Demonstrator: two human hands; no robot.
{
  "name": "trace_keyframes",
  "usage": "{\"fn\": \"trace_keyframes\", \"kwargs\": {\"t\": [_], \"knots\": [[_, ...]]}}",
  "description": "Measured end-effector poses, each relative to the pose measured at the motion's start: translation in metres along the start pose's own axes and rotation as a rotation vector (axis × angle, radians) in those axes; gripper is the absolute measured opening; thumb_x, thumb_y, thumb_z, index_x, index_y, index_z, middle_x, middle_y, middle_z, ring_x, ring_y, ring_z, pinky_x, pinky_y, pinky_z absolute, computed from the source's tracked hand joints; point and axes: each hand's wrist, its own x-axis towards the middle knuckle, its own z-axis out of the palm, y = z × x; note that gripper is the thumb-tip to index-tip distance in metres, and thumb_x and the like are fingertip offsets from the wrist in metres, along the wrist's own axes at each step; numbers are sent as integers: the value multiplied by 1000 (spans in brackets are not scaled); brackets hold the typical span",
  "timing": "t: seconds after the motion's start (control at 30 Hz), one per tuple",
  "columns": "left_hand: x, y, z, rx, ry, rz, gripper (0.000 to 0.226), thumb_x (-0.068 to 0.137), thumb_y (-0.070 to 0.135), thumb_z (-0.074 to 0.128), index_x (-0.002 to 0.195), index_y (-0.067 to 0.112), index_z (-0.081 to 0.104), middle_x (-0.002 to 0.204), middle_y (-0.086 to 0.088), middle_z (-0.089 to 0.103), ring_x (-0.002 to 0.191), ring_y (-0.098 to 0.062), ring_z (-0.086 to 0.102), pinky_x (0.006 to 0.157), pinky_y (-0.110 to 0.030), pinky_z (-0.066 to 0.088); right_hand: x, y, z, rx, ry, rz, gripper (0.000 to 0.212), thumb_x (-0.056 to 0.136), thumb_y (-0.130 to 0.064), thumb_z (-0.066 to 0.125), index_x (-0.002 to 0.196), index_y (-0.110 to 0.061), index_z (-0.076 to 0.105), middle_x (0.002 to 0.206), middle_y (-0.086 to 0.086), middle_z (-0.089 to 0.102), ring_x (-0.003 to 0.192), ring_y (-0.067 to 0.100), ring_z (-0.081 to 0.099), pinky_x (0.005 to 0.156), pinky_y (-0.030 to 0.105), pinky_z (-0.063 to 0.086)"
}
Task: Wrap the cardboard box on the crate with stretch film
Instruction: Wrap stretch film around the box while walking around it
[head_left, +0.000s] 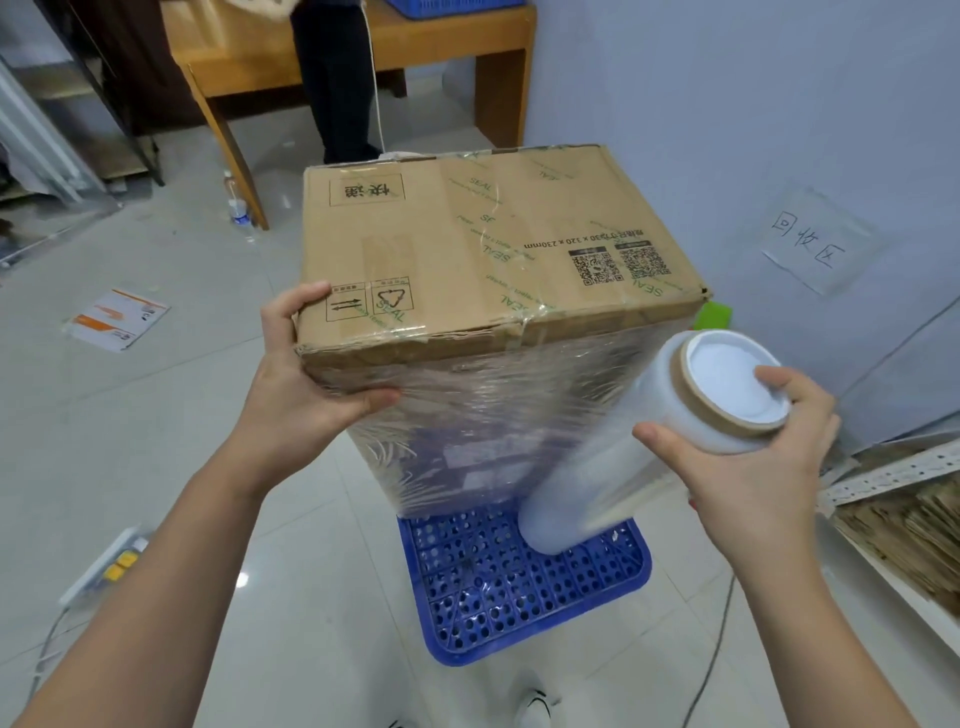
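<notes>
A brown cardboard box (483, 244) with printed QR codes stands on a blue perforated plastic crate (498, 587) on the floor. Clear stretch film covers the box's near side from just under the top edge down to the crate. My left hand (301, 384) grips the box's near left top corner, thumb on the filmed side. My right hand (753, 457) holds the upper end of a stretch film roll (639, 452), which slants down beside the box's right near corner, its lower end over the crate. Film runs from the roll to the box.
A wooden table (322, 57) stands behind the box, with a person's dark trouser legs (337, 88) beside it. A water bottle (238, 205) and a printed envelope (119, 318) lie on the tiled floor at left. The wall and stacked cardboard (904, 540) are at right.
</notes>
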Motion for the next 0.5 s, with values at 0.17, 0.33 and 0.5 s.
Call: {"fn": "trace_keyframes", "kwargs": {"t": [0.17,0.33,0.5], "knots": [[2,3,3,-13,12,-11,103,61,19,92,138,39,28,124,49,49,125,6,55,101,-13,47,9,4,-4,42,-112,16,86,56,-48,87,122,-59,34,138,-3,46,115,39,61,89,64,54],[1,1,2,-30,18,-35,104,59,24,94,134,54,29,129,39,53,129,-2,56,103,-21,49,2,3,-11,13,-129,-4,79,59,-39,81,121,-56,34,132,-1,55,106,41,65,91,60,54],[7,3,7,-30,40,-38,103,57,28,94,134,52,30,132,31,52,127,3,55,102,-16,47,-3,6,-1,48,9,-6,83,59,-47,95,120,-57,40,133,-11,47,109,40,62,78,60,58]]}}
